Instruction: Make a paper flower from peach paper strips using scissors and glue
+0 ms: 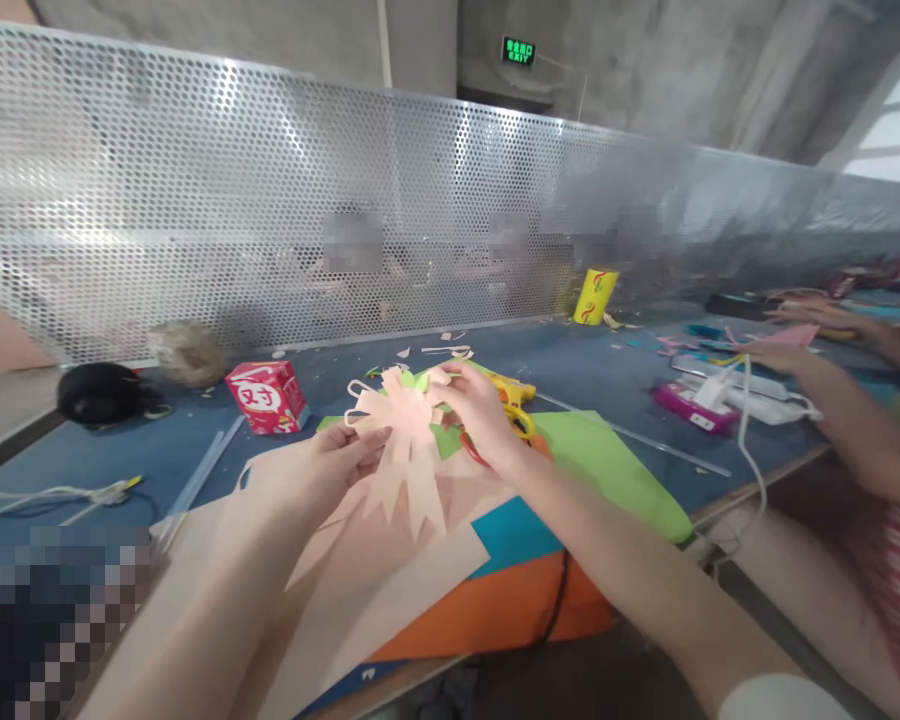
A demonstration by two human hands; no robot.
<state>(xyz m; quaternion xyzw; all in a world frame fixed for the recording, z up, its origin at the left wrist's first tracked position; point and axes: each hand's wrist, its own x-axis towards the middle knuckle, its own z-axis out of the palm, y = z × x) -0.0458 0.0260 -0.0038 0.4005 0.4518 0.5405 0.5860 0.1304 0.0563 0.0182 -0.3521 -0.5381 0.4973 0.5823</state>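
Observation:
Both my hands hold a pale pink paper cut-out (pixel 405 440) with loops at the top and pointed strips hanging down. My left hand (pixel 322 470) pinches its left side with closed fingers. My right hand (pixel 476 405) grips its upper right part, fingers curled round it. The cut-out hangs just above a sheet of pink paper (pixel 360 580) on the blue table (pixel 97 450). Under that sheet lie orange paper (pixel 495 610), teal paper (pixel 514 530) and green paper (pixel 600 460).
A yellow glue gun (pixel 514 395) and scissors lie behind my right hand. A red box (pixel 268 395), a black object (pixel 99 392) and glue sticks (pixel 202 470) are at left. A perforated metal screen (pixel 270 190) closes the back. Another person's arms (pixel 832 400) reach over the table at right.

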